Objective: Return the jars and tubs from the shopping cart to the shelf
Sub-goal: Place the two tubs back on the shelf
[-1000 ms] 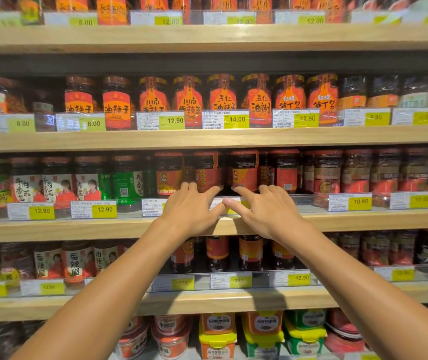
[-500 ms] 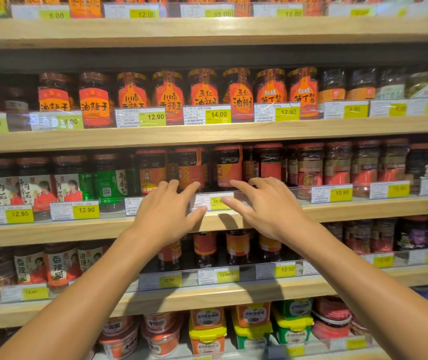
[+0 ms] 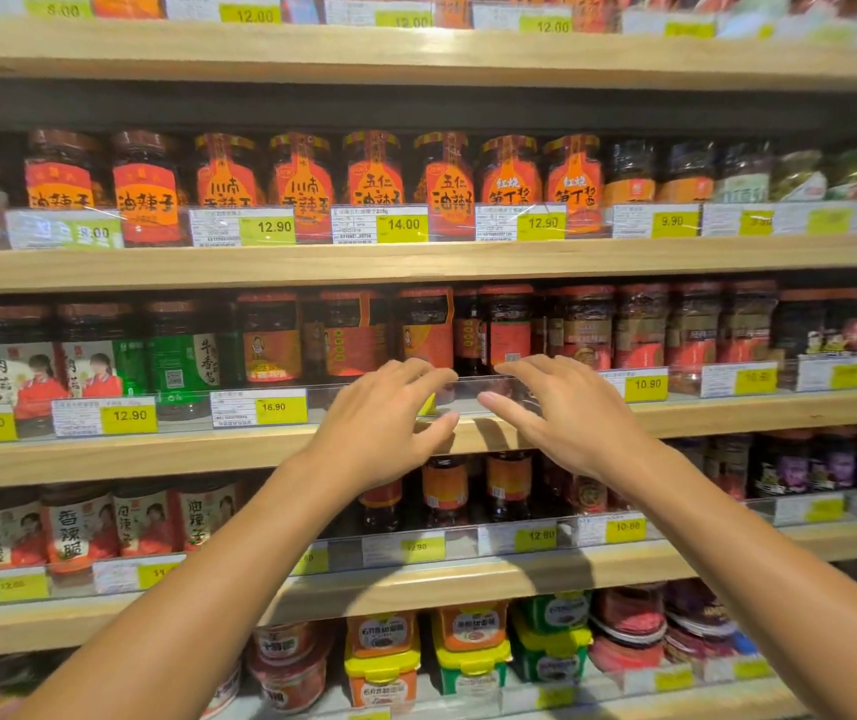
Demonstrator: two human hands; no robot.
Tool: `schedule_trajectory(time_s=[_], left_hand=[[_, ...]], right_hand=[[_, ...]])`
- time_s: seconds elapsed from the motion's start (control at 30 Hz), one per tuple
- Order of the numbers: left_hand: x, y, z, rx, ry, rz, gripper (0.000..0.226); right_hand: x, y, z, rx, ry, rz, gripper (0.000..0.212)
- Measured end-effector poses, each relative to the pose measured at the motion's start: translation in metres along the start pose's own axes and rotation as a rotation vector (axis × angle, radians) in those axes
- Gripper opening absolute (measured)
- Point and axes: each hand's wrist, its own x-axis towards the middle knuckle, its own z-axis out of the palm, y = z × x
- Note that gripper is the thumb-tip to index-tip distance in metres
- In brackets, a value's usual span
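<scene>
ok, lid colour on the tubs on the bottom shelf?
Yellow lids on the orange and green tubs, seen in the head view.

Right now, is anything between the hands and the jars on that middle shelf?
Yes. A clear plastic rail runs along the shelf's front edge, and the left hand and right hand rest on it, empty. The red-labelled jars stand just behind it.

Both hands (left hand (image 3: 382, 426), right hand (image 3: 569, 415)) side by side before the jars (image 3: 426, 330) on the shelf (image 3: 104, 459).
</scene>
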Motion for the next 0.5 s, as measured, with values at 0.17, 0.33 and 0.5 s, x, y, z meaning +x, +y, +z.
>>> schedule_trajectory(time_s=[0.17,0.33,0.5], left_hand=[[0.002,0.000,-0.004,-0.006,0.010,-0.017,0.054],[-0.035,-0.037,-0.028,0.033,0.099,-0.069,0.047],[-0.066,-0.082,-0.045,0.097,0.111,-0.182,0.048]], right_hand=[[0.001,-0.003,0.001,0.040,0.040,-0.035,0.069],[0.001,-0.030,-0.004,0.098,0.092,-0.148,0.060],[0.012,-0.080,0.007,0.164,0.106,-0.270,0.054]])
